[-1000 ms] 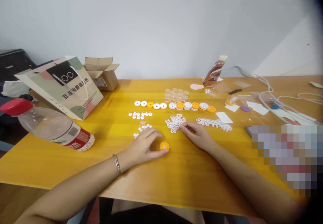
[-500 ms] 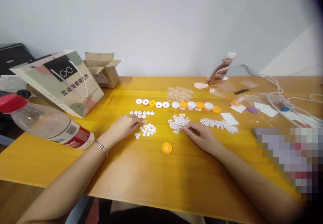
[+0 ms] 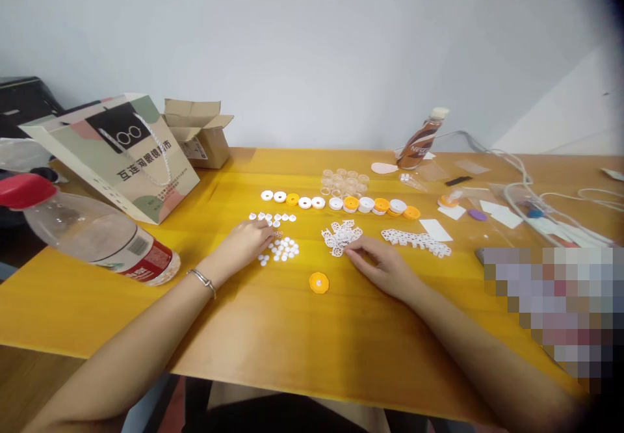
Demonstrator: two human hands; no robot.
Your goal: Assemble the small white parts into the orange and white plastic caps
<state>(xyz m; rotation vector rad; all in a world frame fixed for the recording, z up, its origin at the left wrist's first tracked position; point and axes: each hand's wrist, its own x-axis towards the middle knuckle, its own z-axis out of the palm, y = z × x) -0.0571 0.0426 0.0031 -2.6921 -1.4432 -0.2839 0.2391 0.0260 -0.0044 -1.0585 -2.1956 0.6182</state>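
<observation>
My left hand (image 3: 246,244) is closed, its bent fingertips down at a few tiny clear rings (image 3: 278,233); whatever is between them is too small to make out. Below the rings lie several small white discs (image 3: 285,249), and above is a row of white knobbed caps (image 3: 277,218). My right hand (image 3: 383,265) has thumb and forefinger together at the lower right edge of a pile of white spoked plastic pieces (image 3: 341,236), seemingly pinching one. An orange scalloped disc (image 3: 319,283) with a pale centre sits nearer to me, between the hands.
Behind run a row of white and orange round parts (image 3: 335,204) and clear cups (image 3: 344,182). Joined white pieces (image 3: 416,240) lie right. A soda bottle (image 3: 112,238), paper bag (image 3: 141,160) and carton (image 3: 199,134) stand left; a coffee bottle (image 3: 423,139) and cables (image 3: 517,166) right.
The view has shifted slightly. My left hand has edged a little at the tiny rings, its wrist turned slightly. My right hand stays at the spoked pieces.
</observation>
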